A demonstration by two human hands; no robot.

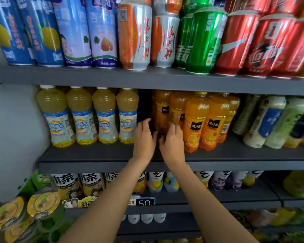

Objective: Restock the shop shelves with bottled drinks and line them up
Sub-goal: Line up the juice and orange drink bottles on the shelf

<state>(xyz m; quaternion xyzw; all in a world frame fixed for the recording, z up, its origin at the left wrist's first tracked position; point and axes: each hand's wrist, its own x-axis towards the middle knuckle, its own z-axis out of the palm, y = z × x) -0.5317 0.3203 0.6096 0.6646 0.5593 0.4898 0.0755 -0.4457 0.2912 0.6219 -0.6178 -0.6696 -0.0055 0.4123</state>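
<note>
On the middle shelf (98,153) several orange juice bottles (195,120) stand to the right of a dark gap. One of them, an orange bottle (162,111), stands further back, right beside the gap. My left hand (144,137) reaches into the gap on that bottle's left, fingers loosely spread and holding nothing. My right hand (172,142) is close beside it, its straight fingertips against the lower front of the set-back orange bottles. A row of pale yellow juice bottles (104,116) stands to the left of the gap.
Above, the top shelf (147,78) carries tall blue, orange, green and red cans. Green and white bottles (274,120) lean at the middle shelf's right end. Tea bottles and a price tag (145,202) are on the shelf below. Lidded fruit cups (42,204) are at lower left.
</note>
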